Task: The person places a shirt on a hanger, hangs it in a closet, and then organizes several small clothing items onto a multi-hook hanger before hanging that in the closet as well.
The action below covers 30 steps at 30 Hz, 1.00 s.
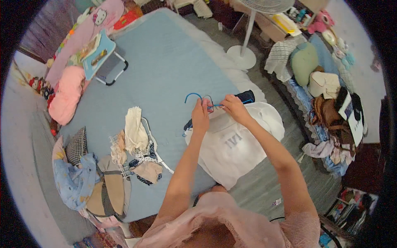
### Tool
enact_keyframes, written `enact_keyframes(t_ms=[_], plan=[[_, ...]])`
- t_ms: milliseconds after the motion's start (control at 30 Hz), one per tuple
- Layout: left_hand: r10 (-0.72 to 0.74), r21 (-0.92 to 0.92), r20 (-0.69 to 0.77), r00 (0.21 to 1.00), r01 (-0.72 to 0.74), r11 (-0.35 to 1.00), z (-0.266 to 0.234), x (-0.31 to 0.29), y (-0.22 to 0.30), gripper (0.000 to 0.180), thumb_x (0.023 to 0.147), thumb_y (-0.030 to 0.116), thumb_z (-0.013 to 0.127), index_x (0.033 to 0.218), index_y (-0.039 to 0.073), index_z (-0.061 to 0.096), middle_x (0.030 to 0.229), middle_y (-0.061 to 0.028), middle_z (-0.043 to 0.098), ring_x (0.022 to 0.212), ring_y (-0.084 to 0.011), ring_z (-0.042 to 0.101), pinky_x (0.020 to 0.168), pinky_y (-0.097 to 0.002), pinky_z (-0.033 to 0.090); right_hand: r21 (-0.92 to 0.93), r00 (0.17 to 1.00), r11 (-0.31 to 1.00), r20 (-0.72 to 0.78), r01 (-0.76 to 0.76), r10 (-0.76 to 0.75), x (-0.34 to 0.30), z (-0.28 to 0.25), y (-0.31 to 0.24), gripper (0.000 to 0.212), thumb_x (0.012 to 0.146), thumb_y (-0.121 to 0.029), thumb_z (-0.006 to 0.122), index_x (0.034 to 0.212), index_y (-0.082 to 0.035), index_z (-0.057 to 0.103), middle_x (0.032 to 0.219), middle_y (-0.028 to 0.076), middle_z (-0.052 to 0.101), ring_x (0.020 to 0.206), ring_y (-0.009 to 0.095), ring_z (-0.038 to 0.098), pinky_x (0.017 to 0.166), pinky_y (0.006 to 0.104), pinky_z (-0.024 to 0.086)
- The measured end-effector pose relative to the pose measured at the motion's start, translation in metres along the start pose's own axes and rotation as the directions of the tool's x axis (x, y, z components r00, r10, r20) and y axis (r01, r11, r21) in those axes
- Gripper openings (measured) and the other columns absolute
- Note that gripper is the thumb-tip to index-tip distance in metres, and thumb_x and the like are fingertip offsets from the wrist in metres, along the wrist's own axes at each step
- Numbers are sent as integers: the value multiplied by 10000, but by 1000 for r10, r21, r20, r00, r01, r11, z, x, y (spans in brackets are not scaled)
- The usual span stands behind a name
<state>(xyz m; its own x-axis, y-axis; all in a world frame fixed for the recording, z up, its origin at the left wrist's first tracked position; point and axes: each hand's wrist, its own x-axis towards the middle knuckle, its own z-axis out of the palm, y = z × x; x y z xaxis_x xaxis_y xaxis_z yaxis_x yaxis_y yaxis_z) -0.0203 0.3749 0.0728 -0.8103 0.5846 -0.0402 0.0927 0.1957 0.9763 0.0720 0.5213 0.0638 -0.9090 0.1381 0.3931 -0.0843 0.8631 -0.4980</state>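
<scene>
Gripping a blue hanger (197, 98) at the collar of a white top (235, 142) on the bed (165, 58), left hand (200, 115) and right hand (234, 106) are both closed on it.

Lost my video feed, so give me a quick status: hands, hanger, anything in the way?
Left hand and right hand both grip the blue hanger. Hanger at the white garment collar, on the bed. Nothing blocking.

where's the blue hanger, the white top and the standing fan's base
blue hanger (191, 96): head view, on its curved hook left of the hands
white top (235, 151): head view, mid front panel
fan base (241, 56): head view, on the round white foot on the floor
</scene>
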Motion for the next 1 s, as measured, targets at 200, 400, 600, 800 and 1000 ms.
enact_keyframes(t_ms=[200, 400, 600, 800, 1000], plan=[[159, -114, 72, 985, -150, 982, -8, -72, 109, 215, 922, 168, 364, 972, 33, 524, 732, -69, 588, 598, -153, 572, 575, -280, 445, -267, 992, 958, -87, -106, 86, -39, -94, -107, 197, 806, -247, 550, 787, -60, 492, 741, 112, 519, 686, 289, 559, 549, 389, 430], [576, -176, 73, 814, -558, 811, -15, -166, 166, 275, 885, 181, 402, 1099, 16, 455, 783, -72, 591, 752, -222, 567, 720, -352, 404, -437, 953, 854, -232, -282, 195, -94, -149, -216, 338, 849, -379, 465, 793, -47, 476, 742, 141, 575, 648, 320, 576, 529, 408, 446], [711, -57, 147, 688, -711, 701, 11, -271, 219, 283, 857, 209, 459, 1066, 19, 471, 785, -101, 594, 748, -252, 563, 713, -357, 397, -421, 878, 770, -246, -479, 411, -178, -193, -285, 292, 788, -328, 548, 818, -40, 516, 740, 178, 598, 697, 347, 590, 586, 456, 455], [662, -342, 240, 710, -577, 742, 63, -342, 275, 275, 911, 216, 390, 821, 2, 539, 616, -93, 558, 576, -214, 562, 558, -322, 437, -284, 758, 708, -347, -646, 553, -260, -237, -338, 309, 755, -353, 576, 775, -45, 561, 677, 182, 586, 679, 367, 575, 590, 463, 448], [631, -618, 535, 562, -248, 746, 153, -422, 316, 463, 939, 323, 310, 823, -26, 591, 633, -82, 595, 563, -135, 556, 558, -259, 443, -88, 614, 647, -432, -757, 660, -369, -298, -359, 386, 788, -399, 543, 700, -23, 554, 633, 179, 567, 622, 358, 558, 561, 432, 423]])
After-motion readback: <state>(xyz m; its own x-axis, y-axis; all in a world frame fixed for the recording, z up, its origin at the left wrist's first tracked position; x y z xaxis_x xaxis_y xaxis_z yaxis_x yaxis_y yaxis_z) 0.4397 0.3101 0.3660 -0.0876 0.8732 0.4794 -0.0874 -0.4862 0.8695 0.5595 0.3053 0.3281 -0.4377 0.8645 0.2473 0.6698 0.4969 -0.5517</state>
